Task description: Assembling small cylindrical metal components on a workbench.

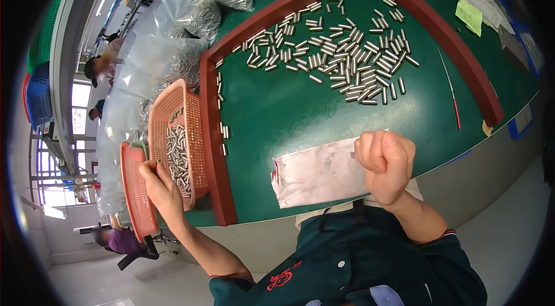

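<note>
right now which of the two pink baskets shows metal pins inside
The paler pink basket, on the right, beside the dark red frame: metal pins lie in it, while none show in the redder basket to its left.

I see a red-handled tool (pixel 456 111) toward the right edge of my bench (pixel 260 115), yellow-green paper (pixel 469 16) near its far right corner.

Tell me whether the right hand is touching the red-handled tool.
Apart. The head view shows green tabletop plainly between the right hand and the red-handled tool.
</note>
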A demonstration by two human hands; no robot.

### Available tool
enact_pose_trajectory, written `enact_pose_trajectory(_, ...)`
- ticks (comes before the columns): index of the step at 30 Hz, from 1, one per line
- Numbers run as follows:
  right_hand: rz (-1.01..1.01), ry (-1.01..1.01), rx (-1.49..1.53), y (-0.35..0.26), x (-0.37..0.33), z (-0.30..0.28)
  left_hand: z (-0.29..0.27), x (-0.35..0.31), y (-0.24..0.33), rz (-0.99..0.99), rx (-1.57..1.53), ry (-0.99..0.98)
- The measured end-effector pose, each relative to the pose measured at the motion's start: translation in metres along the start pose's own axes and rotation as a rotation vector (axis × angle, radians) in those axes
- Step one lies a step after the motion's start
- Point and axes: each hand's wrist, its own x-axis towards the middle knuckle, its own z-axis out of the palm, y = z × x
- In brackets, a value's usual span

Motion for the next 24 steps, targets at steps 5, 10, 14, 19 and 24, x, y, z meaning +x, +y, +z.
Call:
enact_pose_trajectory(5,-0.04,-0.02,-0.045,0.001,0.003,0.003,-0.009,0.005,0.008,0.137,0.135,-0.135)
enact_pose_trajectory(10,-0.04,-0.002,-0.017,0.0,0.001,-0.003,-0.017,0.012,0.155,0.485,-0.188,-0.176)
enact_pose_trajectory(14,-0.1,0.032,-0.082,-0.001,0.002,-0.007,0.039,0.014,0.251,0.869,-0.477,-0.351)
enact_pose_trajectory(19,-0.092,0.014,-0.068,0.002,-0.002,-0.001,0.13,0.008,0.295,1.047,-0.673,-0.604)
enact_pose_trajectory(24,-0.133,0.032,-0.062,0.0,-0.002,-0.002,0.159,0.001,0.315,1.141,-0.481,-0.497)
